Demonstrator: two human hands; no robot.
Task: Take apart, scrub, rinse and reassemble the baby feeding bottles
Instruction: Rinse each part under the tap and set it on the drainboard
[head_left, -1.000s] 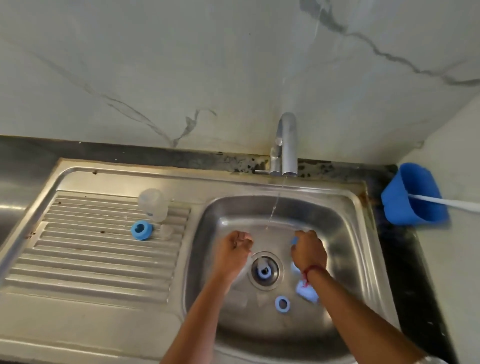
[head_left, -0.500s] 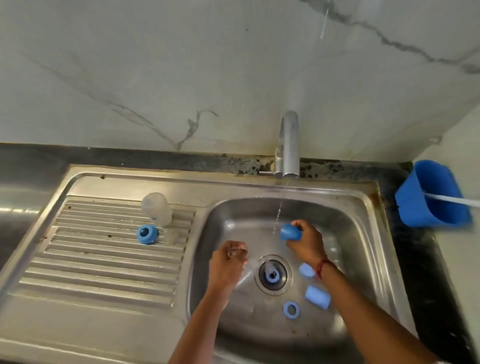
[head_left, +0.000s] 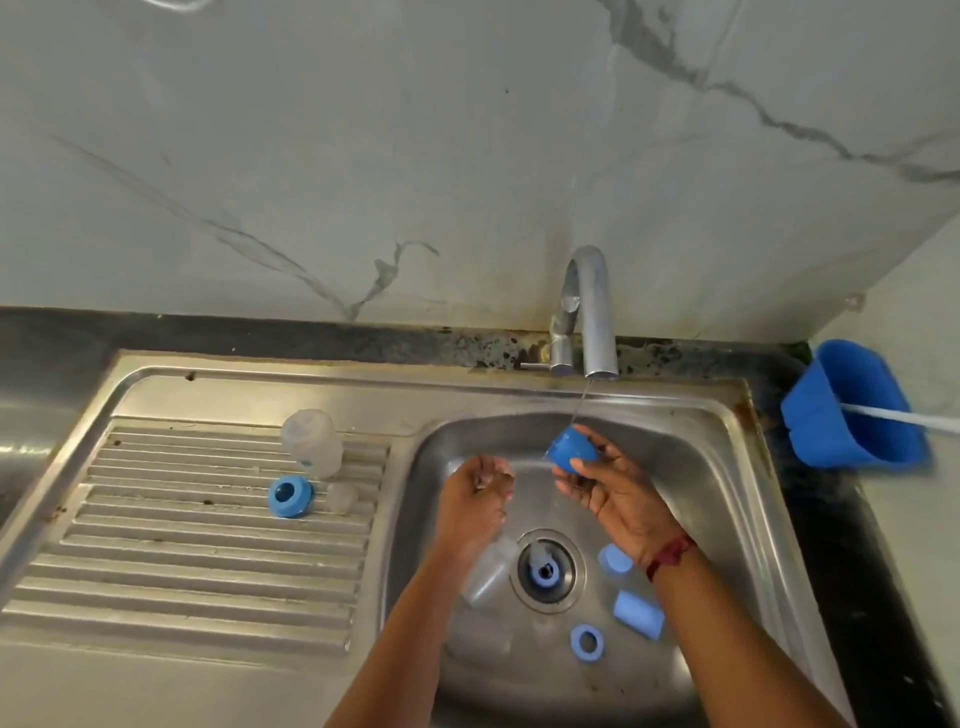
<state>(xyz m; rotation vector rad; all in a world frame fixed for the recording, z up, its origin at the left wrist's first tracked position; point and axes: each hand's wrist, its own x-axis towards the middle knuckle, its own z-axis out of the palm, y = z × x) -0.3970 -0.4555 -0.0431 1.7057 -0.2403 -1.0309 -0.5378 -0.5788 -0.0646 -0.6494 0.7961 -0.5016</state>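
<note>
Bottle parts are split between the sink (head_left: 737, 467) basin and its ribbed drainboard (head_left: 208, 545). The right hand (head_left: 618, 493) holds a blue cap (head_left: 569, 449) under the thin stream from the tap (head_left: 589, 312), with thumb and fingers clamped round the cap's sides. The left hand (head_left: 475, 501) hangs over the basin just beside it. Its fingers are curled in toward the palm with something pale between them, and I cannot tell whether they grip anything. Below the hands a clear bottle (head_left: 488, 574) lies on its side against the drain, where a blue piece (head_left: 544, 571) sits in the strainer. To the right of the drain lie a second blue cap (head_left: 614, 560), a blue cylinder (head_left: 638, 621) and a blue ring (head_left: 587, 643), near one another but apart. On the drainboard stand another clear bottle (head_left: 311, 441), a blue collar (head_left: 290, 496) and a small clear teat (head_left: 343, 496). A blue tub (head_left: 852, 415) with a white handle (head_left: 904, 418) in it sits on the dark desk (head_left: 831, 519).
</note>
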